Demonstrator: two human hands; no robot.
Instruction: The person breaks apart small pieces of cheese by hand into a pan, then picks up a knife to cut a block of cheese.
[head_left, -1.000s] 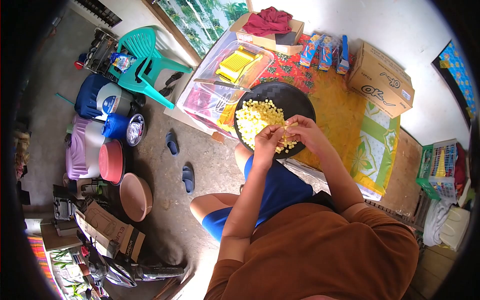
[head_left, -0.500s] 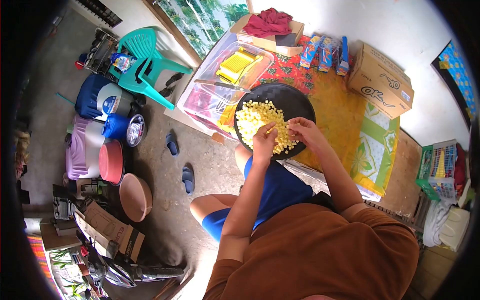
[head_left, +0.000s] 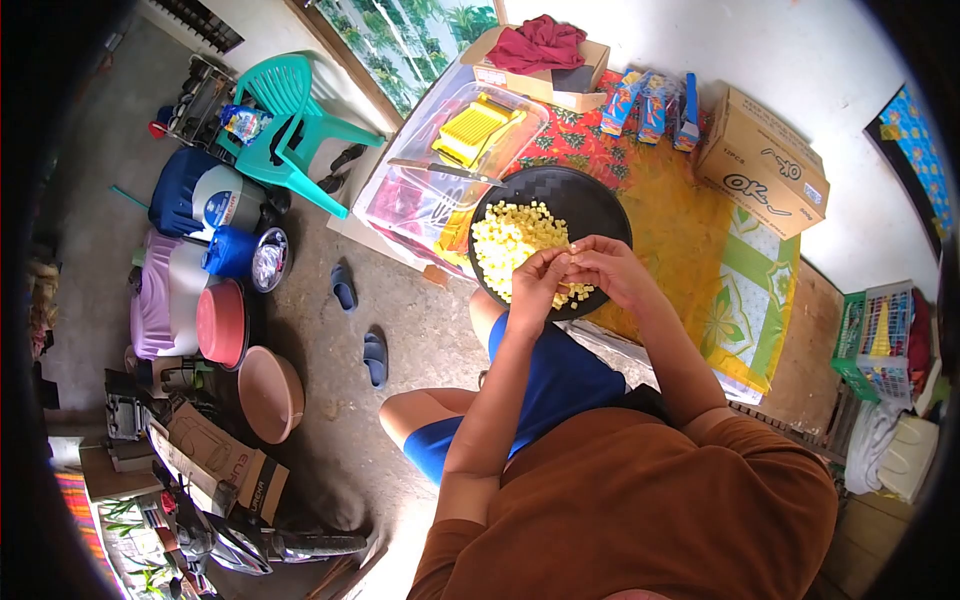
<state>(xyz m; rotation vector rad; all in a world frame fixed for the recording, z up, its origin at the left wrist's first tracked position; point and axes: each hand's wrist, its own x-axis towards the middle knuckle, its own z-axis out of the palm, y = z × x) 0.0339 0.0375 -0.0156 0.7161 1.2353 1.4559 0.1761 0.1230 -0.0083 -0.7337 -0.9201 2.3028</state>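
A round black tray (head_left: 592,190) sits at the table's near edge, and small pale yellow cubes (head_left: 515,235) are heaped over its left and lower part. Above the cubes, the fingertips of my left hand (head_left: 538,280) and my right hand (head_left: 608,270) meet. Both hands are closed in a pinch. Something tiny and pale shows at the fingertips, too small to name. A knife (head_left: 445,170) lies on the clear plastic bin's lid, left of the tray, beside a yellow slicer-like grater (head_left: 478,132).
Behind the tray stand an open carton (head_left: 560,95) with a maroon cloth, several blue boxes (head_left: 650,105) and a brown carton (head_left: 762,165). A green chair (head_left: 290,140), basins (head_left: 270,395) and slippers (head_left: 375,360) are on the floor to the left.
My hands have come together over the cubes, the left moving right and the right moving slightly left. Before, their fingertips were apart. The tray has stayed in place.
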